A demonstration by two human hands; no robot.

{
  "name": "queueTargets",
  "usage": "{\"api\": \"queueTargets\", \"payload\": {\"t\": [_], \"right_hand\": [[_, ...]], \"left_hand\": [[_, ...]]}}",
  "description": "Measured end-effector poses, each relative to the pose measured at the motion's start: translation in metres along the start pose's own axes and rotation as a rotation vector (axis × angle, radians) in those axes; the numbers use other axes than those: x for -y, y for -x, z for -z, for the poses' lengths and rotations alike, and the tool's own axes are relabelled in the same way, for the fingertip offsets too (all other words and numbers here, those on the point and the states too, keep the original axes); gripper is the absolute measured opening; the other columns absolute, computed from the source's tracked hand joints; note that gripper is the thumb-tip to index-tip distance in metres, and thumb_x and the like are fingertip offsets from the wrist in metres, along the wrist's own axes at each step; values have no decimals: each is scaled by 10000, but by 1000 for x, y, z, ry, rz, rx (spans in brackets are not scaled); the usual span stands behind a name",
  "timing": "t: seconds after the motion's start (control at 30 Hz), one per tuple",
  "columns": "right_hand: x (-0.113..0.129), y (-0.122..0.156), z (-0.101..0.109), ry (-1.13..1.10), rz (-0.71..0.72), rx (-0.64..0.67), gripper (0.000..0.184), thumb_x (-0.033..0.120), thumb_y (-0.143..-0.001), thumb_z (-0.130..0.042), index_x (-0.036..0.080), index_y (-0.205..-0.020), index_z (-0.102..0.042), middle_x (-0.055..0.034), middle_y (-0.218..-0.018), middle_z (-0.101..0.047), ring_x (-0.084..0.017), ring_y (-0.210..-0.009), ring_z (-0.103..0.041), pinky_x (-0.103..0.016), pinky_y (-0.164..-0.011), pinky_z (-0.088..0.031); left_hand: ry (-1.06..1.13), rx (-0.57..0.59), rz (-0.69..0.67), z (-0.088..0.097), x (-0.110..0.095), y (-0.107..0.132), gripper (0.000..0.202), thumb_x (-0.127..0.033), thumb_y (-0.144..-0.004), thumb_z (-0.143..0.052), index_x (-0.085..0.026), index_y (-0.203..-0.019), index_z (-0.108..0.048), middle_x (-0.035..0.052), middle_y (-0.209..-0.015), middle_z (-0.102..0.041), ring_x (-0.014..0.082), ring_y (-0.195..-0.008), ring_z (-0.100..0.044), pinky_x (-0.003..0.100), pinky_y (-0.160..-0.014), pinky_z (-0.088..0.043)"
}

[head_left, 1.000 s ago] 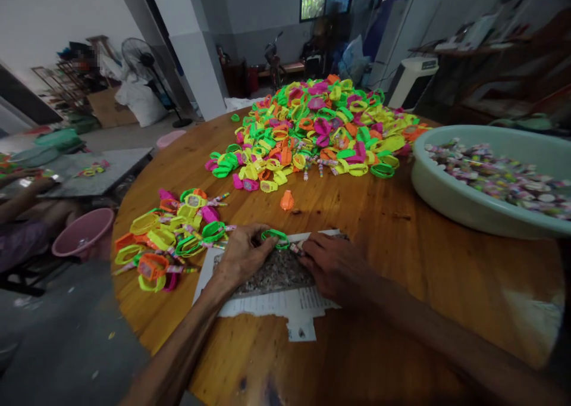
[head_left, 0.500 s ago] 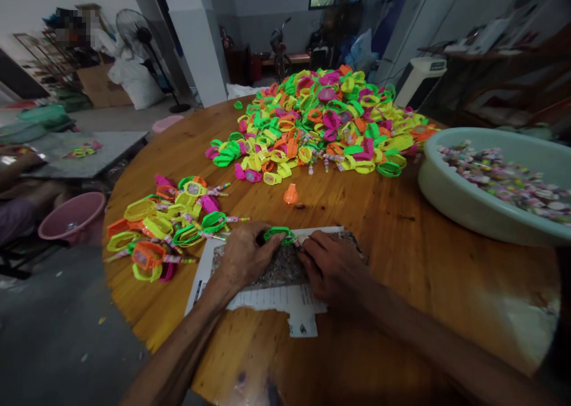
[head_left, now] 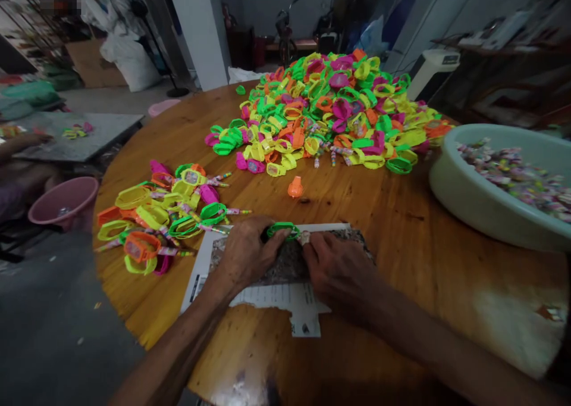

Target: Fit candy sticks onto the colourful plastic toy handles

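1. Paper [head_left: 307, 325] underlies a speckled slab [head_left: 283, 269].
2. Left hand [head_left: 250, 246] pinches a green loop [head_left: 284, 225] over it; right hand [head_left: 335, 264], fingers curled, grips a pale piece [head_left: 305, 237] alongside.
3. Small pile [head_left: 151, 214] left, basin [head_left: 473, 206] right.
4. Orange piece [head_left: 295, 187] lies before the large heap [head_left: 321, 117].

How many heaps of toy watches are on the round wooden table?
2: a large heap toward the far side of the table, and a smaller heap left of the person's left hand. Any heap behind the large one would be hidden.
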State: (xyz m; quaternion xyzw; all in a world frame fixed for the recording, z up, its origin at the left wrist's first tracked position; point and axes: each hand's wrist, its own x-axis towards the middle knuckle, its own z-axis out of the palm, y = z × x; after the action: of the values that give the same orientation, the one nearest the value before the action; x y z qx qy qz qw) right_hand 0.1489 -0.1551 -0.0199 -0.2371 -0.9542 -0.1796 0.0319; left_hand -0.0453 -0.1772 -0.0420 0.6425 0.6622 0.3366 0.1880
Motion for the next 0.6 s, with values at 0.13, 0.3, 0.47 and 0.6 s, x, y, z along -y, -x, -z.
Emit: {"api": "queueTargets", "payload": {"t": [0.13,0.3,0.47,0.6], "right_hand": [[2,-4,6,41,56,67,186,33,-776,-532,101,-878,-671,-139,-834,-600,-269,-702,-558,-337,-488,-194],[2,-1,2,-73,3,50,164,74,-780,-562,122,-897,-667,-130,-876,-621,-264,-761,-568,-339,-526,-260],[-43,-21,-14,-454,-137,60,223,264,-945,-506,177,-786,-635,-61,-775,-659,-168,-676,-571,-310,-598,-337],[-111,-58,-35,-275,-511,41,292,324,-978,-452,152,-874,-664,-123,-901,-704,-210,-813,-630,-307,-681,-383]], "left_hand": [[10,4,-6,0,1,1,271,-393,-922,-595,-177,-824,-726,34,-780,-706,172,-712,-605,297,-646,-405],[60,-71,-7,-8,2,0,200,-340,-916,-596,-213,-970,-741,35,-960,-759,196,-863,-681,323,-781,-498],[198,-113,-22,6,5,-1,173,-306,-896,-606,-265,-931,-770,-2,-953,-776,187,-866,-707,317,-810,-552],[109,-312,85,58,10,11,242,-460,-835,-665,-305,-984,-776,-9,-964,-782,235,-861,-718,390,-836,-586]]}}
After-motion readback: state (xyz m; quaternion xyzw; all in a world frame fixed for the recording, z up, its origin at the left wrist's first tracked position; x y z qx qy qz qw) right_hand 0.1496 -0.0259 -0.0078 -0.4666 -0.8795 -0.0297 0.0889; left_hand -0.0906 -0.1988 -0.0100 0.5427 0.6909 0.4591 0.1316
